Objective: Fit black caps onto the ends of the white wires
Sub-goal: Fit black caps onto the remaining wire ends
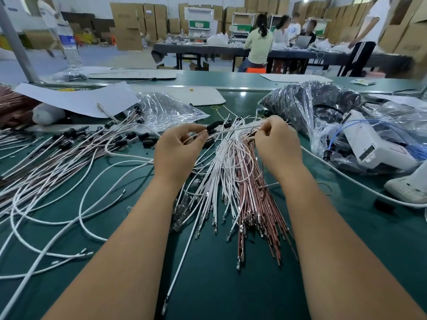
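My left hand [179, 148] pinches a black cap [212, 127] between thumb and forefinger above the green table [231, 285]. My right hand [276, 142] pinches a white wire [238, 129] that runs leftward to the cap; whether its end is inside the cap I cannot tell. Under both hands lies a fan of white wires [212, 188] and reddish wires [256, 199] with bare metal terminals. To the left lie several capped wires [129, 137], their black caps pointing toward the back.
A clear bag [166, 109] lies behind the capped wires. A plastic bag of black parts [305, 100] and a white device [369, 144] sit at the right. Paper sheets [80, 98] and a water bottle [69, 42] stand at back left. People work at a far table.
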